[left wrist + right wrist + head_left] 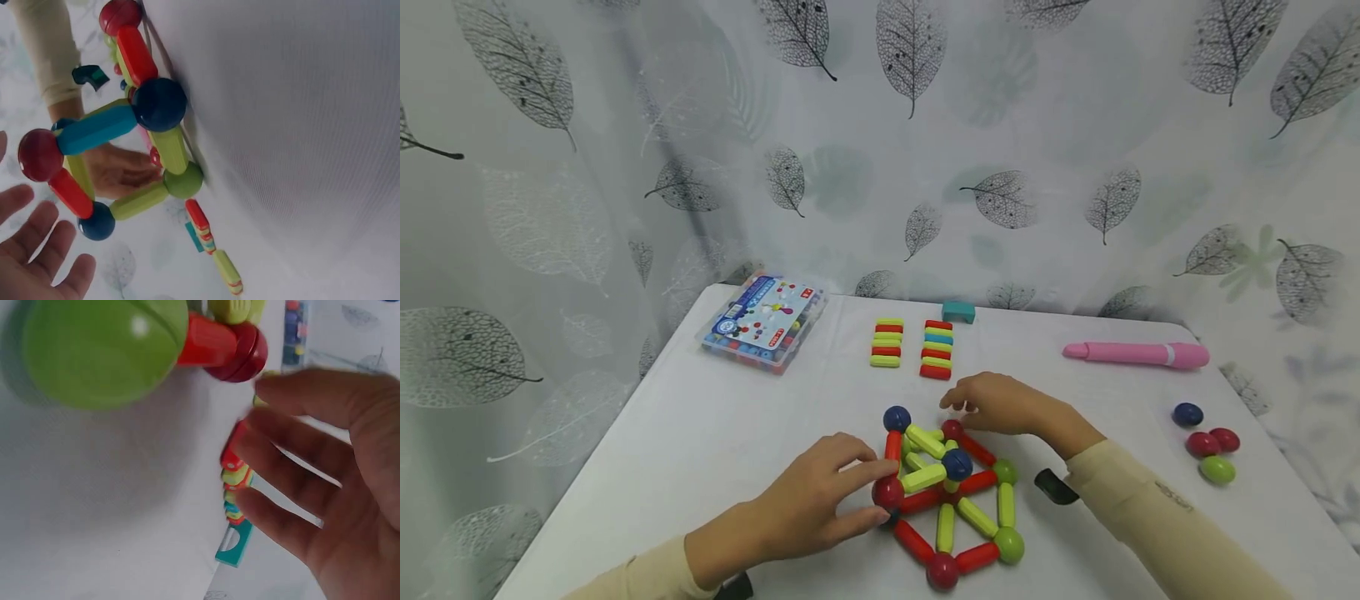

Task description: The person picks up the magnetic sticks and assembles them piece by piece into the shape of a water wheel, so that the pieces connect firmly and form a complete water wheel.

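Observation:
A magnetic stick-and-ball structure [947, 493] stands on the white table, built of red, yellow-green and blue sticks joined by red, blue and green balls. My left hand [820, 492] is at its left side, fingers spread around a raised red ball [888, 492]; whether a fingertip touches it I cannot tell. The left wrist view shows that red ball [40, 155] beside loose fingers [47, 231]. Behind the structure, my right hand [1000, 404] hovers with relaxed fingers near another red ball [952, 429]. In the right wrist view, the thumb [300, 394] is close to this ball [240, 353], and nothing is held.
Two rows of loose sticks [887, 342] [937, 349] lie behind the structure, with a teal block [958, 312] beyond. A clear plastic box [765, 321] sits at back left. To the right are a pink wand-like object [1135, 354] and several loose balls [1203, 444].

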`<state>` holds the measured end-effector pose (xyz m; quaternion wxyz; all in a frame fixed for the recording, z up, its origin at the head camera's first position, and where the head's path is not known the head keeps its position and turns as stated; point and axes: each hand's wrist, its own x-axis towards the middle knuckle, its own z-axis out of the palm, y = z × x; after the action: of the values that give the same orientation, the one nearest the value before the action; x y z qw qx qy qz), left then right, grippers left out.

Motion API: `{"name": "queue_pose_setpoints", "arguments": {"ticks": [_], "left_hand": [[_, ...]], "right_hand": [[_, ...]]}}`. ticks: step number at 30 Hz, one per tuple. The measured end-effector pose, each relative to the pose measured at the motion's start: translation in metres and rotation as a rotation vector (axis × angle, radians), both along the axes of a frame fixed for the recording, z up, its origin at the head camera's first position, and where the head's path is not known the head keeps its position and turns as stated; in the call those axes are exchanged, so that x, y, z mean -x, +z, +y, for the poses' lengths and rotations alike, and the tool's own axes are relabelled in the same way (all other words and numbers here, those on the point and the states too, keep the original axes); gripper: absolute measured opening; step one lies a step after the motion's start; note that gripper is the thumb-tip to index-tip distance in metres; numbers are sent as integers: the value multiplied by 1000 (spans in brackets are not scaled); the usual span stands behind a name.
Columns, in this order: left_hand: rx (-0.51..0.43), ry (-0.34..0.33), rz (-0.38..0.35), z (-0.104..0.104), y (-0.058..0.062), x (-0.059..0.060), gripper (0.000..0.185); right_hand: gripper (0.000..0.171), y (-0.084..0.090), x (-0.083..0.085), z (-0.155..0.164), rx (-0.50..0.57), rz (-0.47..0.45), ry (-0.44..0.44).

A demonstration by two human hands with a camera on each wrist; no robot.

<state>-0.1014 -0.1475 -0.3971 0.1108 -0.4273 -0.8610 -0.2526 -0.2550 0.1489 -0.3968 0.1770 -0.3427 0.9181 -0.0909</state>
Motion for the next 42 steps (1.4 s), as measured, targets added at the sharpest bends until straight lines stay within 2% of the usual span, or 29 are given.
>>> {"name": "queue_pose_setpoints", "arguments": {"ticks": [4, 8, 13, 18, 22, 26, 35, 42], "left_hand": [[11, 85, -59, 0, 2, 5, 66], [47, 115, -130, 2, 2, 12, 78], [113, 105, -180, 5, 2, 20, 81], [173, 106, -237, 6, 3, 24, 82], [194, 107, -253, 7, 4, 25, 83], [197, 109, -259, 7, 4, 26, 82], [201, 108, -279, 8, 5, 27, 83], [214, 108, -289, 8, 7, 26, 83]], "right_hand": [[42, -5, 17, -9, -15, 166, -70], [46, -16, 30, -17, -43, 267, -80], [43, -30, 39, -23, -86, 379, -14], [54, -36, 40, -25, -162, 493, 78], [60, -37, 37, -25, -244, 515, 119], [55, -40, 37, -26, -283, 542, 145], [43, -41, 33, -24, -187, 579, 138], [45, -38, 33, -29, -211, 562, 123]]}}
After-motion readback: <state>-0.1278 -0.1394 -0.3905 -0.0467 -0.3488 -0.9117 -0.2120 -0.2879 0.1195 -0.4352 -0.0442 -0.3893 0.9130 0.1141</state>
